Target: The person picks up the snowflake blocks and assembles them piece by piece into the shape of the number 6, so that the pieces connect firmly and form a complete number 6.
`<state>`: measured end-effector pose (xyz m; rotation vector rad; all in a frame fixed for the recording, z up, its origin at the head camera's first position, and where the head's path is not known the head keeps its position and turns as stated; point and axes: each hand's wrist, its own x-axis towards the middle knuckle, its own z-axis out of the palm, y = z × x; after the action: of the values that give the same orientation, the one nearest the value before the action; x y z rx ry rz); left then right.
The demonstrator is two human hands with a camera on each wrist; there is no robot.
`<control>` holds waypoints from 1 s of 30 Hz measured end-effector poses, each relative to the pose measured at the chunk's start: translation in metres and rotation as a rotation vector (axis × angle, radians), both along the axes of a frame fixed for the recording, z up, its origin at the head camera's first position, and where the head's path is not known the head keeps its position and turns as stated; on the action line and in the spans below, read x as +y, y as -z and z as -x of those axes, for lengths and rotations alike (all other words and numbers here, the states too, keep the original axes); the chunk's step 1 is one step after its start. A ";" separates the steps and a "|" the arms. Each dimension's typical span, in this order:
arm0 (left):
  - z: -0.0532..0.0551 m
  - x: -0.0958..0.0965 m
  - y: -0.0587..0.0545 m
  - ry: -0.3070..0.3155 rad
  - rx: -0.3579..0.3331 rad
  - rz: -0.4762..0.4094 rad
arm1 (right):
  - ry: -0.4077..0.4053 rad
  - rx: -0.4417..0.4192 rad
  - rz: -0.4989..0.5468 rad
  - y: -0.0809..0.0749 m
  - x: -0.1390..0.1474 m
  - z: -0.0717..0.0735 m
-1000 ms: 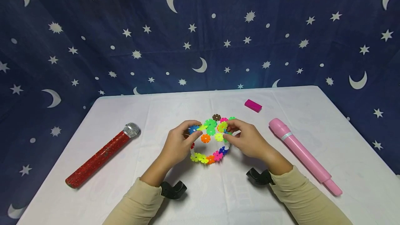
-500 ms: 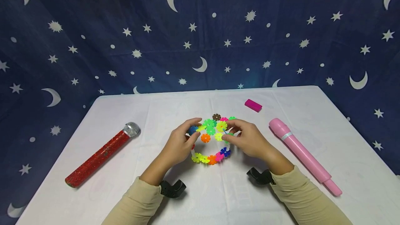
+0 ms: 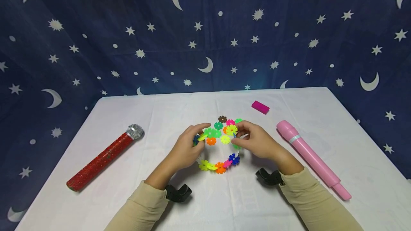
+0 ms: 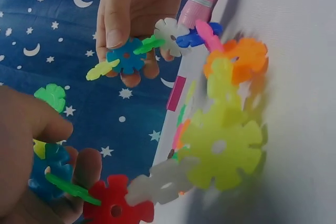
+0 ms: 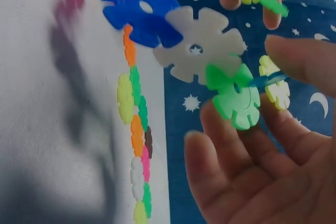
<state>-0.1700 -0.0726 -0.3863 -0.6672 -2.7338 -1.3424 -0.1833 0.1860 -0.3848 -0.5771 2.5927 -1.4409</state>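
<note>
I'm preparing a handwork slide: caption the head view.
Left hand and right hand hold a chain of notched discs between a red microphone and a pink rod.

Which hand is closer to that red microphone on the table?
The left hand is nearer: it is to the right of the red microphone, holding one side of the flower-disc chain. The right hand holds the chain's other side, farther right.

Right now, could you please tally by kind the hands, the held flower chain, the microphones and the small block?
2 hands: left hand, right hand
1 flower chain
2 microphones: red microphone, pink microphone
1 magenta block
Total: 6
</note>
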 end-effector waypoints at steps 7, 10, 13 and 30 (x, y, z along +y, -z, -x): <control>-0.001 0.003 0.000 0.008 -0.052 -0.001 | -0.081 -0.100 0.019 0.000 0.003 0.002; -0.001 0.003 0.000 0.016 -0.061 0.014 | -0.116 -0.098 -0.001 0.000 0.002 0.000; -0.002 0.003 -0.001 0.036 -0.067 0.034 | -0.142 -0.079 -0.022 0.000 0.000 -0.002; -0.007 0.005 -0.006 0.104 -0.072 0.022 | -0.191 -0.010 -0.064 -0.002 -0.010 -0.009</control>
<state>-0.1632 -0.0676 -0.3805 -0.7883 -2.8095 -1.3855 -0.1744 0.1761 -0.3828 -0.7824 2.4872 -1.2934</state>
